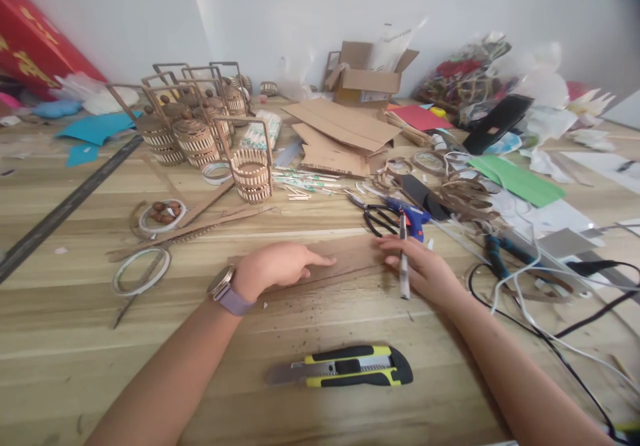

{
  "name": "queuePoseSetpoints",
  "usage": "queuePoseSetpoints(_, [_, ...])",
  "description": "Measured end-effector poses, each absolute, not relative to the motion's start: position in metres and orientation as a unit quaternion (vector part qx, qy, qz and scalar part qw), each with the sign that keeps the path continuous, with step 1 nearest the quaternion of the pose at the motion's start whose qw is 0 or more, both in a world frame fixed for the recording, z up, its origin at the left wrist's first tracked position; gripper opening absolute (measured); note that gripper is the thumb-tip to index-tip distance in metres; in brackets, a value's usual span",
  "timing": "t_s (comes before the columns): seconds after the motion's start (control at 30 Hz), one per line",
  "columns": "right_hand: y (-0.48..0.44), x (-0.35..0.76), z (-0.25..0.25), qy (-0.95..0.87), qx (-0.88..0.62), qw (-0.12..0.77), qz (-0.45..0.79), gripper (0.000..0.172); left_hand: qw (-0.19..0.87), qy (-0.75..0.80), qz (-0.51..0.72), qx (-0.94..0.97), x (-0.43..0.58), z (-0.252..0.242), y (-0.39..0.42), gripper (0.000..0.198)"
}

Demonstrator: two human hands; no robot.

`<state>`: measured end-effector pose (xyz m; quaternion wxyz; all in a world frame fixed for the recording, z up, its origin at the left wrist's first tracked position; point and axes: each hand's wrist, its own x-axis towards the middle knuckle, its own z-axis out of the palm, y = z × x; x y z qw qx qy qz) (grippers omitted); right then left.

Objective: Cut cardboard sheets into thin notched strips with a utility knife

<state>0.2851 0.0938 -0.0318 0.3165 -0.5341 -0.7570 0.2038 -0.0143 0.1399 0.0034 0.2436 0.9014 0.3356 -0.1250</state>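
Observation:
A flat strip of brown cardboard (350, 254) lies on the wooden table in front of me. My left hand (275, 267) rests on its left part, index finger stretched out along the surface and the other fingers bent under, partly hidden. At the strip's right end, my right hand (419, 266) touches the cardboard with its fingertips. A marker pen (404, 259) is tucked between the fingers of that hand, standing roughly upright in view. Nearer to me lies a yellow and black utility knife (357, 366), its blade pointing left.
Behind the strip are a blue glue gun (413, 214) and black-handled pliers (377, 216). Small stick baskets (193, 136) with handles stand at the back left, near cardboard sheets (345, 126). White rings (141, 271) lie left; cables (535, 319) run along the right.

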Motion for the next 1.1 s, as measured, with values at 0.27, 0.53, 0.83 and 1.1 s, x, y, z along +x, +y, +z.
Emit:
queuePoseSetpoints(0.27, [0.065, 0.234, -0.007, -0.633, -0.543, 0.453, 0.316, 0.046, 0.243, 0.322, -0.097, 0.910, -0.016, 0.001, 0.140, 0.059])
queuePoseSetpoints(0.53, [0.062, 0.193, -0.017, -0.667, -0.552, 0.356, 0.351, 0.016, 0.259, 0.328, -0.105, 0.902, -0.014, 0.004, 0.139, 0.061])
queuePoseSetpoints(0.83, [0.063, 0.189, -0.024, -0.667, -0.551, 0.358, 0.352, 0.013, 0.259, 0.333, -0.121, 0.898, -0.012, 0.007, 0.138, 0.062])
queuePoseSetpoints(1.1, [0.065, 0.201, -0.018, -0.668, -0.576, 0.349, 0.315, 0.016, 0.226, 0.342, -0.144, 0.901, -0.010, 0.009, 0.137, 0.060])
